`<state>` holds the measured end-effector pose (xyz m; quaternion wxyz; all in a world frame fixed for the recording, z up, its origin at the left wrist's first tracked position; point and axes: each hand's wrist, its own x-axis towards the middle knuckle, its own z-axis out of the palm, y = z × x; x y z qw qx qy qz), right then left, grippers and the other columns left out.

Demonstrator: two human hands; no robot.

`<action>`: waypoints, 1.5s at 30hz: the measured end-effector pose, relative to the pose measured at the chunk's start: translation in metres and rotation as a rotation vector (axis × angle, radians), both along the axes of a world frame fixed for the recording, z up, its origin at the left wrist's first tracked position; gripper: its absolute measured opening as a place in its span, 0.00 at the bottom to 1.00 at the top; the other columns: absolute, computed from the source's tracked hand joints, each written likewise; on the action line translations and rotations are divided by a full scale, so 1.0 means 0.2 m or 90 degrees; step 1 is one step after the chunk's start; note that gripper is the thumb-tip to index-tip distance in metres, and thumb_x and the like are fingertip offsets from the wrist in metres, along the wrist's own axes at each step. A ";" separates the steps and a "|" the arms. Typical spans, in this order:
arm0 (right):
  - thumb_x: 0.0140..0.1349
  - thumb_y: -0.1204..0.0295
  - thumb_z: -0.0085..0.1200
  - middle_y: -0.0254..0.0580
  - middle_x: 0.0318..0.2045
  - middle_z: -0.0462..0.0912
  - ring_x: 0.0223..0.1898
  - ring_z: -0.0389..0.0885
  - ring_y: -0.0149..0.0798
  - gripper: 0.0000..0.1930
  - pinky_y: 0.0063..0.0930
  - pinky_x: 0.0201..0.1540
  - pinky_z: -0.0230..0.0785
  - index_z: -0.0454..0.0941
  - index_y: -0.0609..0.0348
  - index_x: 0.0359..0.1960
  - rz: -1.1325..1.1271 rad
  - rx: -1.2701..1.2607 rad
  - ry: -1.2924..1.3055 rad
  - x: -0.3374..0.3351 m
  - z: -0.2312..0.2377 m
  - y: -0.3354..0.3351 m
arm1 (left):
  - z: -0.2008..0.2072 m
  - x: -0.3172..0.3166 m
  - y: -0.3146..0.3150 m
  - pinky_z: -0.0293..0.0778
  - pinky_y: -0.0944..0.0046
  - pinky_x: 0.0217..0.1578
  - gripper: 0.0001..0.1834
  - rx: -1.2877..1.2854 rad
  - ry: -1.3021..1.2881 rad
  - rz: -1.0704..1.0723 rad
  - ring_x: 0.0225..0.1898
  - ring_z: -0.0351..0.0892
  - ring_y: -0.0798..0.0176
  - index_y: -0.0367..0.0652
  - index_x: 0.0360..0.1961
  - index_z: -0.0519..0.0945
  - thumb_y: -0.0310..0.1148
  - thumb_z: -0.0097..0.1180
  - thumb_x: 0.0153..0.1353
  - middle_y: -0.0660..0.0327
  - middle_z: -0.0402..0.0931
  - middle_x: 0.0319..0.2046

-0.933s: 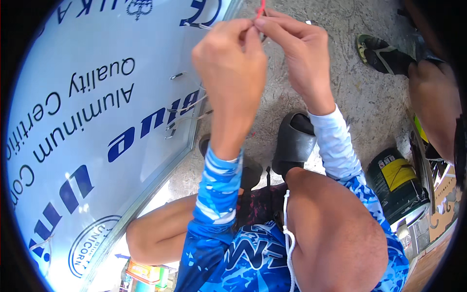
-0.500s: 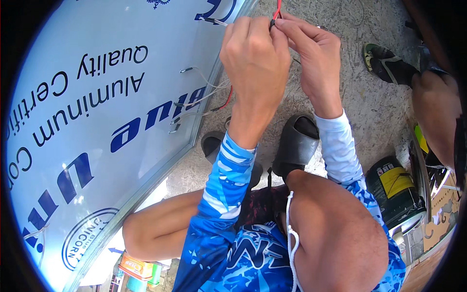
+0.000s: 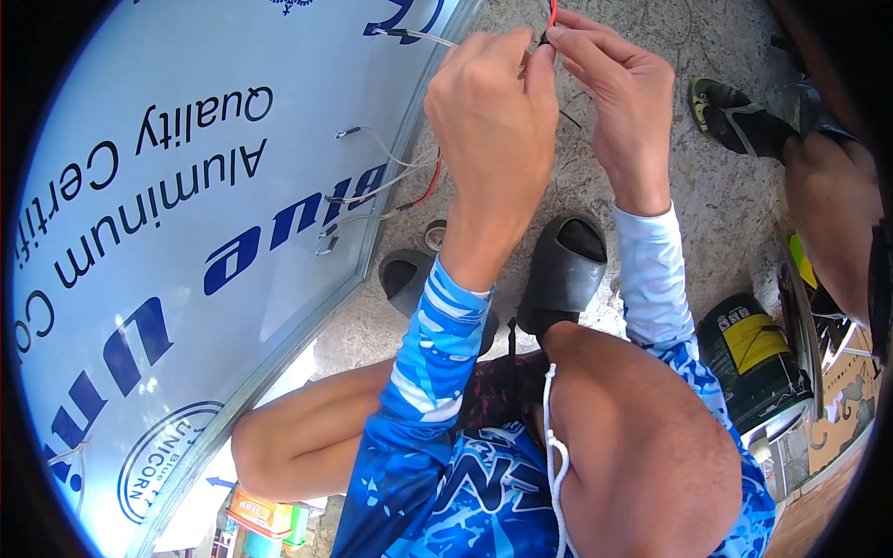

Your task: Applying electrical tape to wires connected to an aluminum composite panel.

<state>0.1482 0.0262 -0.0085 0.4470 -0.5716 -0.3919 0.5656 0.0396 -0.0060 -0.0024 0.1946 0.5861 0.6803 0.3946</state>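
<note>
Both hands meet at the top of the view, around a wire with a dark, tape-like wrap. My left hand [image 3: 493, 130] is closed, its thumb and finger pinching the wire near the dark wrap. My right hand [image 3: 625, 102] pinches at the same spot from the other side. A red wire [image 3: 553, 13] rises from between the fingertips toward the upper edge. A white wire [image 3: 423, 36] runs from the sign panel [image 3: 186, 219] to behind my left hand, which hides its end. More loose wires [image 3: 400, 166], white and red, hang out of the panel's face.
A small tape roll [image 3: 434, 234] lies on the concrete floor [image 3: 693, 195] beside my sandal [image 3: 566, 270]. Another person's leg [image 3: 833, 200] and flip-flop [image 3: 735, 116] are at the right. Below them stands a dark bucket [image 3: 753, 358] with a yellow label. Small coloured boxes [image 3: 260, 513] sit at lower left.
Both hands have shifted slightly right, still pinching at the wire. The gap between my right fingers and my left hand has widened a little. The tape roll shows more from behind my left wrist.
</note>
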 end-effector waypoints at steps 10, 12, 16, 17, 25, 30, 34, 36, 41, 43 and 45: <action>0.53 0.79 0.61 0.49 0.35 0.82 0.43 0.80 0.41 0.04 0.29 0.45 0.71 0.81 0.67 0.29 -0.078 0.357 -0.356 -0.02 0.04 -0.04 | -0.10 0.09 0.04 0.68 0.50 0.32 0.05 0.103 -0.042 0.007 0.31 0.75 0.43 0.33 0.29 0.82 0.24 0.57 0.53 0.49 0.77 0.25; 0.52 0.80 0.61 0.48 0.34 0.81 0.43 0.80 0.42 0.04 0.29 0.44 0.71 0.81 0.67 0.29 -0.032 0.334 -0.339 -0.04 0.16 -0.06 | -0.10 0.10 0.04 0.67 0.49 0.32 0.05 0.097 -0.049 -0.002 0.31 0.75 0.43 0.35 0.28 0.83 0.25 0.57 0.52 0.49 0.77 0.24; 0.51 0.75 0.60 0.46 0.31 0.81 0.37 0.78 0.45 0.04 0.36 0.43 0.69 0.82 0.62 0.27 0.140 0.416 -0.380 -0.19 0.12 -0.03 | -0.20 0.04 -0.01 0.70 0.51 0.40 0.10 0.051 -0.014 -0.099 0.38 0.77 0.46 0.37 0.37 0.82 0.31 0.57 0.57 0.51 0.79 0.31; 0.51 0.72 0.60 0.45 0.30 0.81 0.34 0.77 0.46 0.05 0.39 0.42 0.68 0.82 0.61 0.26 0.266 0.487 -0.522 -0.23 0.16 0.00 | -0.26 0.03 -0.02 0.71 0.52 0.41 0.11 0.079 0.010 -0.109 0.38 0.77 0.47 0.36 0.39 0.81 0.31 0.58 0.57 0.51 0.79 0.33; 0.49 0.68 0.59 0.46 0.27 0.81 0.37 0.77 0.47 0.09 0.41 0.41 0.66 0.82 0.62 0.23 0.323 0.551 -0.640 -0.38 -0.02 0.19 | -0.48 0.12 -0.05 0.65 0.54 0.56 0.25 0.106 0.100 -0.110 0.54 0.71 0.47 0.33 0.57 0.71 0.36 0.55 0.62 0.47 0.72 0.52; 0.49 0.68 0.60 0.47 0.29 0.83 0.39 0.77 0.48 0.09 0.42 0.45 0.67 0.84 0.61 0.25 0.272 0.535 -0.597 -0.49 -0.06 0.17 | -0.43 0.16 -0.21 0.58 0.52 0.63 0.36 0.068 0.104 -0.089 0.65 0.62 0.45 0.32 0.69 0.57 0.38 0.52 0.63 0.42 0.62 0.63; 0.50 0.68 0.60 0.45 0.29 0.83 0.41 0.77 0.48 0.08 0.41 0.48 0.66 0.85 0.59 0.27 0.261 0.506 -0.596 -0.50 -0.09 0.15 | -0.47 0.20 -0.37 0.58 0.46 0.61 0.35 -0.001 -0.074 -0.128 0.62 0.63 0.42 0.34 0.66 0.61 0.40 0.54 0.61 0.46 0.65 0.61; 0.51 0.69 0.59 0.44 0.29 0.83 0.42 0.76 0.47 0.07 0.41 0.49 0.65 0.85 0.59 0.26 0.249 0.504 -0.574 -0.50 -0.11 0.14 | -0.47 0.21 -0.43 0.59 0.44 0.60 0.34 -0.003 -0.096 -0.138 0.60 0.65 0.41 0.33 0.64 0.64 0.39 0.55 0.60 0.47 0.66 0.60; 0.53 0.71 0.58 0.43 0.33 0.81 0.46 0.74 0.47 0.07 0.43 0.54 0.64 0.82 0.61 0.29 0.240 0.584 -0.539 -0.50 -0.18 0.17 | -0.56 0.16 -0.54 0.60 0.45 0.61 0.40 -0.151 0.046 -0.237 0.59 0.63 0.36 0.31 0.65 0.60 0.41 0.61 0.56 0.40 0.62 0.60; 0.54 0.71 0.58 0.43 0.35 0.79 0.46 0.74 0.47 0.07 0.43 0.54 0.63 0.82 0.62 0.31 0.236 0.611 -0.521 -0.50 -0.20 0.16 | -0.58 0.14 -0.54 0.61 0.45 0.59 0.38 -0.138 0.062 -0.195 0.58 0.64 0.35 0.30 0.62 0.62 0.37 0.61 0.54 0.39 0.63 0.59; 0.54 0.72 0.57 0.43 0.36 0.78 0.47 0.73 0.47 0.07 0.43 0.55 0.63 0.81 0.62 0.32 0.230 0.637 -0.500 -0.52 -0.22 0.16 | -0.56 0.10 -0.53 0.62 0.44 0.58 0.36 -0.126 0.082 -0.153 0.57 0.64 0.35 0.29 0.60 0.63 0.34 0.62 0.53 0.38 0.63 0.57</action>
